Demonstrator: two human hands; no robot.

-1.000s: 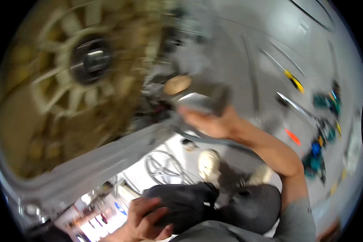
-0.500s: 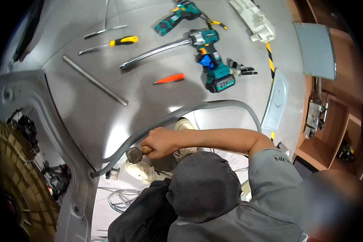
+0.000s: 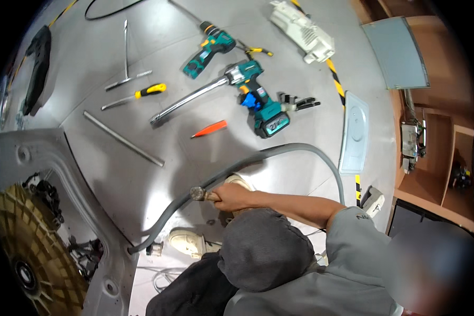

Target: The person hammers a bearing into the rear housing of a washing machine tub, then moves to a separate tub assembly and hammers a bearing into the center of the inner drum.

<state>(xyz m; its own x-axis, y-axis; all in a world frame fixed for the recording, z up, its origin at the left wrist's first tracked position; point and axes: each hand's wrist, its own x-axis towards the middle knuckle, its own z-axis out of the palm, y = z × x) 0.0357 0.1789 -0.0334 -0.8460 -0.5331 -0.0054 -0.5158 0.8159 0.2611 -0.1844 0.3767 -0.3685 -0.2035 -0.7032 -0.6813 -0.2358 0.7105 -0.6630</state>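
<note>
My right hand (image 3: 231, 196) is closed on the short wooden handle of a hammer (image 3: 198, 194), its dark head beside a long grey hose (image 3: 301, 149) that curves across the floor to a grey metal frame (image 3: 108, 242). At the left, a yellowish ribbed plastic tub (image 3: 47, 253) with a dark hub lies inside that frame. My right forearm crosses above my dark-clad knee and a pale shoe (image 3: 187, 243). My left hand is not in view.
On the floor lie an impact wrench (image 3: 268, 118) with a long socket, a drill (image 3: 200, 61), a yellow screwdriver (image 3: 150, 90), an orange tool (image 3: 210, 128), metal bars (image 3: 122, 138) and a pale plastic housing (image 3: 300, 31). Wooden shelving (image 3: 432, 184) stands right.
Since one second ago my view has swung from the tub toward the floor tools. Since half a second ago, my right hand with the hammer has shifted right; my left hand has left view.
</note>
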